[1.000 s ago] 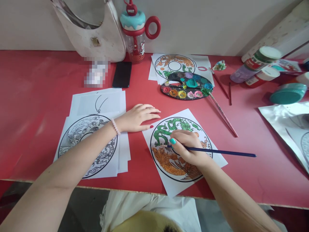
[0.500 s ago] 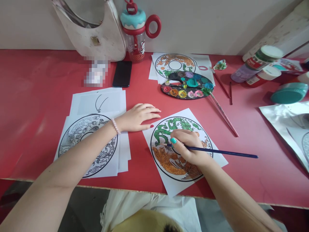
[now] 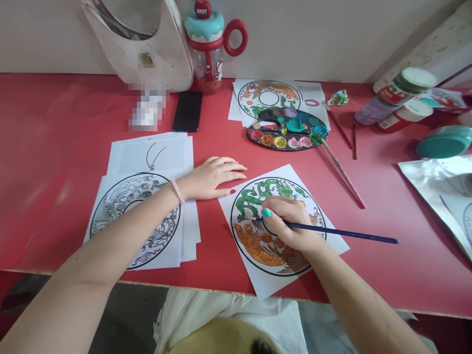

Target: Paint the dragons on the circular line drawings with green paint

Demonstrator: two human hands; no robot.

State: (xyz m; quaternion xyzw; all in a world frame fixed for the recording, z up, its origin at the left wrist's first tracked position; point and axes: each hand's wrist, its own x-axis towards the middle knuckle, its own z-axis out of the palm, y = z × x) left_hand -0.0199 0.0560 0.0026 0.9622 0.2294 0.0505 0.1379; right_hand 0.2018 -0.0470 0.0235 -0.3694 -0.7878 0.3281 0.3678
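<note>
My right hand (image 3: 287, 221) grips a paintbrush with a dark blue handle (image 3: 346, 234). Its bristle tip rests at the left of a round printed picture (image 3: 258, 290), near the green dragon's claws and above the orange phoenix; my hand covers the middle of the print. Flat on the red table, my left hand (image 3: 217, 178) has its fingers stretched out, and the thumb lies at the picture's upper left edge. Beneath my left forearm is a stack of sheets with an uncoloured round print (image 3: 110, 206).
A paint palette (image 3: 269, 132) lies beyond the picture, a second paintbrush (image 3: 344, 174) leaning on it. Behind are a painted sheet (image 3: 313, 91), a black phone (image 3: 187, 111), a cup (image 3: 206, 59) and a white handbag (image 3: 155, 64). Paint bottles (image 3: 396, 96) stand at right.
The far end of the blue brush has swung slightly toward the right and down. My left hand stays in place, and the whole view has shifted a little.
</note>
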